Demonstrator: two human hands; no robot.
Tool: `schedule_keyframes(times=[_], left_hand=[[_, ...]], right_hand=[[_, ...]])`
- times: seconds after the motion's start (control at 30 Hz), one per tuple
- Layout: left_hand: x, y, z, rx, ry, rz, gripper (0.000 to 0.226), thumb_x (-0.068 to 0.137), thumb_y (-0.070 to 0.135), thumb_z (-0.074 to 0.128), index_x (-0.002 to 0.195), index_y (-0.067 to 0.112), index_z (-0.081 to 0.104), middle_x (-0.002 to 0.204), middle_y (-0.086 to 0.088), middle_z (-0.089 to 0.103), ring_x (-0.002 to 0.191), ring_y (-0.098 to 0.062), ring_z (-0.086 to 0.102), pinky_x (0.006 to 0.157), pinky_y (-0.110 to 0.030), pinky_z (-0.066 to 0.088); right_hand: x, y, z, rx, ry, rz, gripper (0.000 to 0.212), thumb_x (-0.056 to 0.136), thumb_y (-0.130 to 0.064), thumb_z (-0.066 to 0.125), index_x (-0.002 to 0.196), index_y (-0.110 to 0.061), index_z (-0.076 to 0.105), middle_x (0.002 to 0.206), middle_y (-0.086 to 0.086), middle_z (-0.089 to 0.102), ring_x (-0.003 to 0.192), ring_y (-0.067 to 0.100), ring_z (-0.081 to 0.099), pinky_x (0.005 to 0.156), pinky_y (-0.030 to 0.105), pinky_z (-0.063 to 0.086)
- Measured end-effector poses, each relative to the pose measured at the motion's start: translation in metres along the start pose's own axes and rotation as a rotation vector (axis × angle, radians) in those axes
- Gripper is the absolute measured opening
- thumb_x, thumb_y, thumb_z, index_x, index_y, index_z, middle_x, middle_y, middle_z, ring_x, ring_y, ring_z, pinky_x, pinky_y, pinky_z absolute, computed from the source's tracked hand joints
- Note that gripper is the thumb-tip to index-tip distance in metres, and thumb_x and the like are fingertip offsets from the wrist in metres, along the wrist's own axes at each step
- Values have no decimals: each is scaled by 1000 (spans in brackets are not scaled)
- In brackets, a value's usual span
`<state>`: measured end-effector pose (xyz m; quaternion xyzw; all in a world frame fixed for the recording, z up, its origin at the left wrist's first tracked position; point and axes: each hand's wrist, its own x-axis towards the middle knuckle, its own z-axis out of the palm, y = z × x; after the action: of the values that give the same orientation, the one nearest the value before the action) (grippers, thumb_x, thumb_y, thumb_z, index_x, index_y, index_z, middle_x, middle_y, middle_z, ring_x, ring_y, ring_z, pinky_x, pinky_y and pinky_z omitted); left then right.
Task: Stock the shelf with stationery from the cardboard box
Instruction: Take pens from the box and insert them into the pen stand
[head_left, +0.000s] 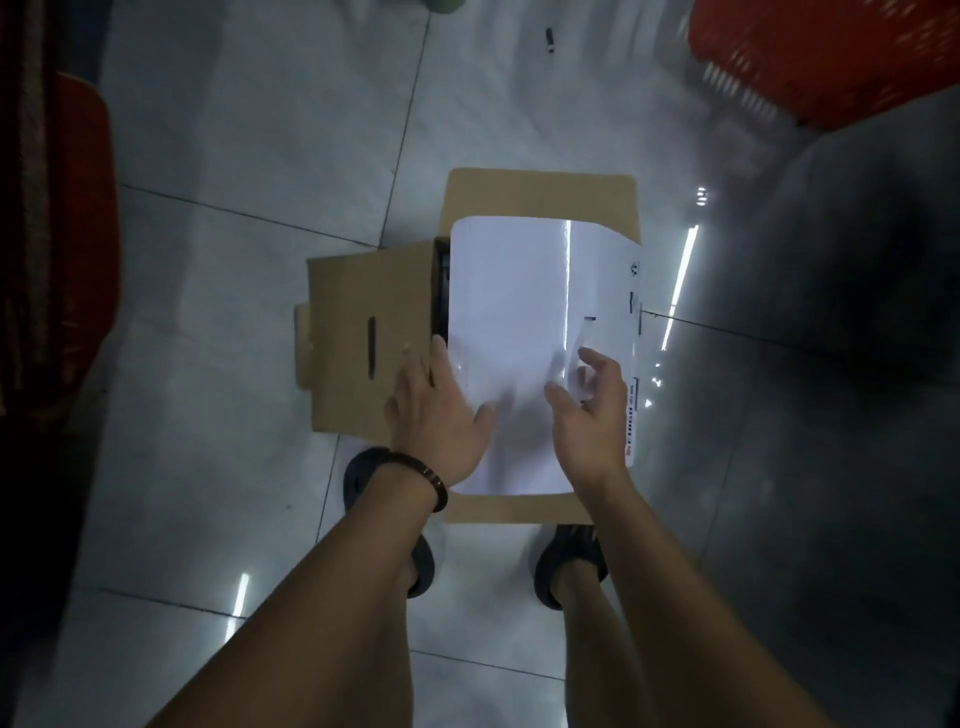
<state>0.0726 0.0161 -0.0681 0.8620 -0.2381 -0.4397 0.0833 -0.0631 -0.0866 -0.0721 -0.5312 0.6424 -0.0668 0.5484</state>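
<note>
Stood in dark sandals on the grey tiled floor, right at the near edge of the cardboard box. Held both bare forearms out over that box. Wore a brown bracelet on the left wrist. Laid the left hand flat, fingers straight and spread, across the left edge of a white glossy sheet and onto the box's left flap, gripping nothing. Kept the right hand over the sheet's near-right part, fingers half curled, thumb apart; too blurred there to tell whether pinching anything. Covered nearly the whole box opening with that sheet, with small print and a red mark along its right edge. Hid the box's contents, bar a dark gap at the left. Showed brown flaps folded out at the box's left, far and near sides, with a handle slot cut in the left one. Beyond the box, saw a small black object on the tiles and, far right of the box, a red plastic basket.
</note>
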Motion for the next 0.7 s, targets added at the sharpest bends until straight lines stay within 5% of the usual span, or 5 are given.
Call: schedule_keyframes(times=[0.17,0.27,0.4,0.53,0.7], left_hand=[[-33,46,13,-498,17,19,82,102,26,63,165,27,11,164,0,40,138,-15,53,109,-33,50],[-76,95,22,-592,-68,306,73,105,21,59,163,38,17,154,38,34,139,16,39,108,-14,45],[-98,150,42,-698,-402,570,49,107,13,55,152,32,47,143,17,59,134,-4,56,110,-38,52],[-69,163,96,-381,-466,639,37,109,36,51,145,37,54,149,15,55,136,-6,53,113,-36,47],[-30,133,121,184,-486,418,35,103,36,52,136,25,53,128,-3,60,113,-27,62,96,-41,54]], right_hand=[[-13,-16,-63,-25,6,-37,46,102,-29,66,145,-32,53,150,-7,48,138,9,48,97,22,46],[-25,-34,-111,-89,42,-154,42,97,-46,60,139,-43,56,148,-15,48,132,-1,51,108,43,53],[-43,-64,-183,-277,50,-385,48,102,-39,59,149,-36,52,150,-14,48,137,10,52,106,47,53],[-42,-56,-210,-748,230,-451,54,98,-26,67,151,-20,52,163,10,33,148,29,40,112,53,48],[-11,-5,-187,-1243,211,-188,87,85,-39,64,162,-14,34,172,29,-8,156,52,-20,128,66,-2]])
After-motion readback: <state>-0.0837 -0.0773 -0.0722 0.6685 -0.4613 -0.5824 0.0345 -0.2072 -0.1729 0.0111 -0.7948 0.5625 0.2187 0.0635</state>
